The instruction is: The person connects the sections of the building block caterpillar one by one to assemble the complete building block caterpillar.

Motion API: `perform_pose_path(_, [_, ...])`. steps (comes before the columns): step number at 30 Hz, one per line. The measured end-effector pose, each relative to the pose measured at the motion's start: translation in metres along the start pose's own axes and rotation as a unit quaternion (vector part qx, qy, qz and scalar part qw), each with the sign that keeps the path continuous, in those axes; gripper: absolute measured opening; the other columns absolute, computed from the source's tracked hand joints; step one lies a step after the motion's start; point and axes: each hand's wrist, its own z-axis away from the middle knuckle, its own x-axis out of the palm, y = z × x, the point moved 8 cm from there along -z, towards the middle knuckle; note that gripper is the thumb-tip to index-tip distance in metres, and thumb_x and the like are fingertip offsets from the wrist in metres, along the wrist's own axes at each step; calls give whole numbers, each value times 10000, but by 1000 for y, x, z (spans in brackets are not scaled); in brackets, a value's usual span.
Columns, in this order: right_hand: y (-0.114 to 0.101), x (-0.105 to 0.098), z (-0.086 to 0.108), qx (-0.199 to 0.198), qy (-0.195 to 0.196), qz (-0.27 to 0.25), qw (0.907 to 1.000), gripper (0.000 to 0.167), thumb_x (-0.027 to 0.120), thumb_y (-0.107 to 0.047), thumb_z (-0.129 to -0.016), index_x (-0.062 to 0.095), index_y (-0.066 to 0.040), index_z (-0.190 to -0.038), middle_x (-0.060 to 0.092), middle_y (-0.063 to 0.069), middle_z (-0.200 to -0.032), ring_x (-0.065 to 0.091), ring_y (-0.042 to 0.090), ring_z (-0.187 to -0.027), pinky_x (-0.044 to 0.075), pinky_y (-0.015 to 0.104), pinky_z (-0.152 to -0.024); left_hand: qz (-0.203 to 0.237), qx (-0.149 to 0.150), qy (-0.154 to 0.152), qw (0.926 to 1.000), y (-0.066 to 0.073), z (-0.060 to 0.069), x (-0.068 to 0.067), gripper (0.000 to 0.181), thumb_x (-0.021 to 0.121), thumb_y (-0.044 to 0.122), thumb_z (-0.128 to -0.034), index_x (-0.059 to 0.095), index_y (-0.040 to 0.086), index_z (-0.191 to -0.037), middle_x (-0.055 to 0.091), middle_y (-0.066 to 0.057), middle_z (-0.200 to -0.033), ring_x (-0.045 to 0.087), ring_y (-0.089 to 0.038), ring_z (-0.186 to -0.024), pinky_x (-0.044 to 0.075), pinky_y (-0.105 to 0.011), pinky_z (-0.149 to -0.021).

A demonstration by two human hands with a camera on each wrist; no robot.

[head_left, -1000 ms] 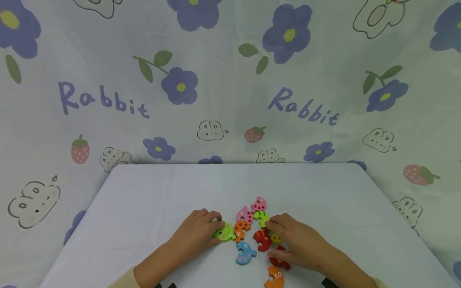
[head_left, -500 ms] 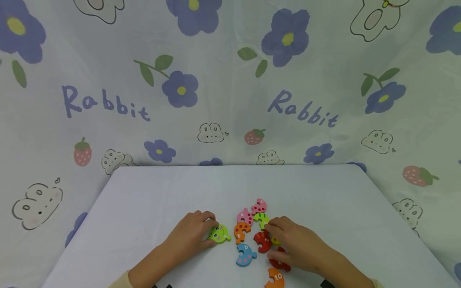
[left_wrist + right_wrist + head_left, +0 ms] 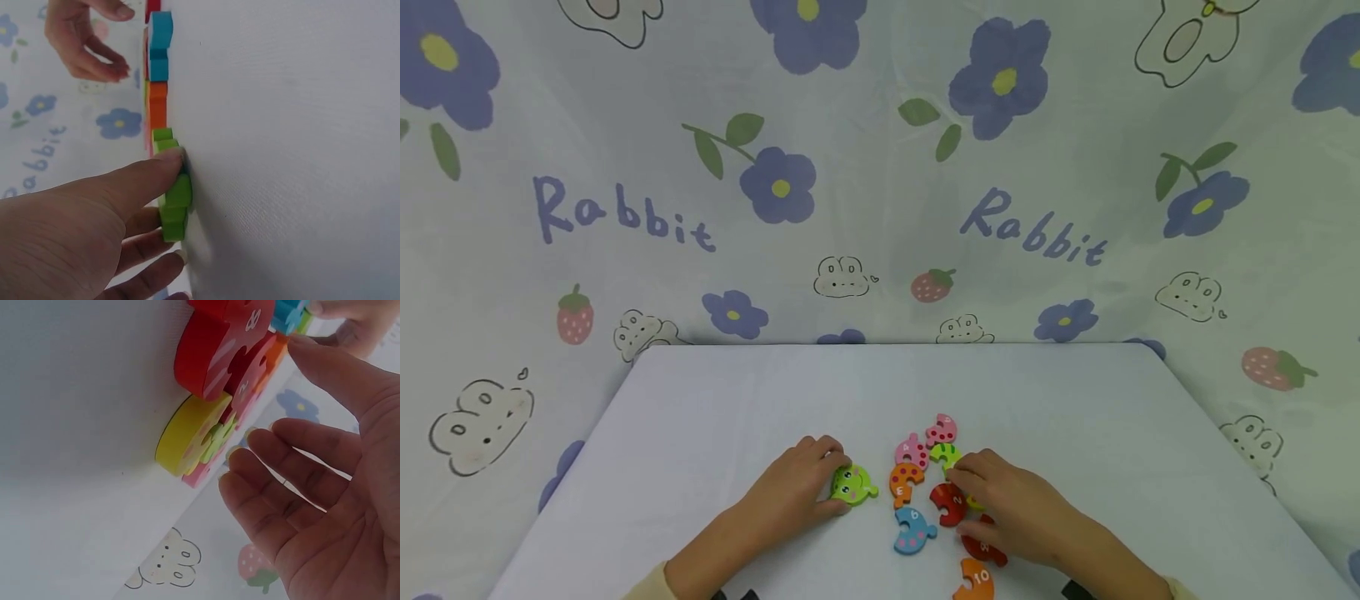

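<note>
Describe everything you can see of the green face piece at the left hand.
The green face piece is a thick, flat shape, perhaps painted wood, with smooth, plain green sides. Its upper face shows two eyes, pink cheeks and a smile; a small rounded knob sticks out on the right. The left hand pinches it between thumb and fingers, hiding part of its edge. It sits face up at the white table, a gap away from the orange piece; whether it is slightly raised is unclear.

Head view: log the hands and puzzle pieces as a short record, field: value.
left hand: pinches green face piece
right hand: holds nothing, near red pieces
blue piece: between the hands, apart from green face piece
pink pieces: two, farthest from the person
orange 10 piece: nearest the person
surface: white table
</note>
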Motion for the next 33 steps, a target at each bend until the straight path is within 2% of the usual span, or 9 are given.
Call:
perform_pose_path(9, [-1, 11, -9, 86, -350, 10, 9993, 565, 900, -430, -822, 708, -170, -1285, 638, -21, -1203, 574, 163, -1100, 604, 288, -806, 58, -77, -100, 9999, -2, 0, 1, 515, 911, 400, -808, 724, 125, -1202, 616, 20, -1185, 545, -170, -1019, 557, -361, -875])
perform_pose_path(25, [-2, 15, -15, 20, -573, 213, 9981, 500, 882, -467, -831, 744, -190, -1223, 613, -38, -1134, 557, 135, -1032, 598, 275, -785, 121, -112, -10, 9999, -2, 1, 0, 503, 912, 390, -808, 732, 130, -1199, 613, 21, -1197, 550, -171, -1038, 574, -350, -852])
perform_pose_path(33, [-5, 13, -18, 23, -553, 279, 9981, 469, 896, -459, -816, 758, -194, -1178, 611, -32, -1120, 545, 125, -996, 591, 255, -773, 161, -160, 23, 9997, -3, 2, 0, 504, 913, 388, -807, 734, 130, -1201, 615, 20, -1198, 547, -169, -1036, 579, -351, -840])
